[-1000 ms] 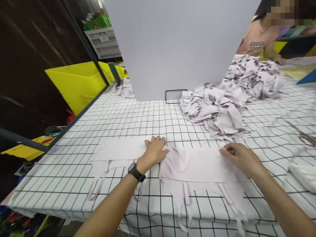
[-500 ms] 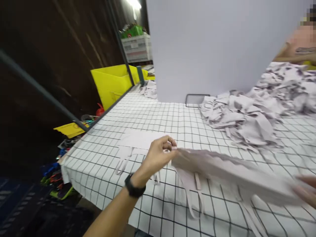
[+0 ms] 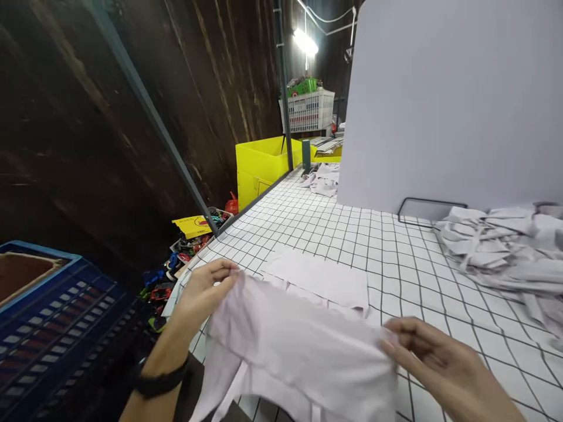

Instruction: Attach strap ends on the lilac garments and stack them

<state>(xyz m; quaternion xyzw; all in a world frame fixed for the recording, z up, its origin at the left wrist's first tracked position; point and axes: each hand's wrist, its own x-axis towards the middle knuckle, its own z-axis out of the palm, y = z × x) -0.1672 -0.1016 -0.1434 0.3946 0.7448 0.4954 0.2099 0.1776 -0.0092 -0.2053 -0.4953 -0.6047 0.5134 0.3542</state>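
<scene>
A pale lilac cloth piece (image 3: 299, 346) with dangling straps hangs in the air over the near left corner of the checked table (image 3: 396, 252). My left hand (image 3: 204, 287) pinches its left end, fingers closed. My right hand (image 3: 435, 363) pinches its right end, also closed. A second flat lilac piece (image 3: 321, 278) lies on the table just beyond the held one. A black watch sits on my left wrist.
A heap of similar cloth pieces (image 3: 505, 252) lies at the right. A grey upright board (image 3: 453, 99) stands at the back. A blue crate (image 3: 48, 316) sits low at the left, a yellow bin (image 3: 259, 164) and a white basket (image 3: 310, 111) further back.
Both hands lifted the right-hand cloth piece off the table and carried it left, past the table corner. The view swung left, bringing the blue crate in and the other person out.
</scene>
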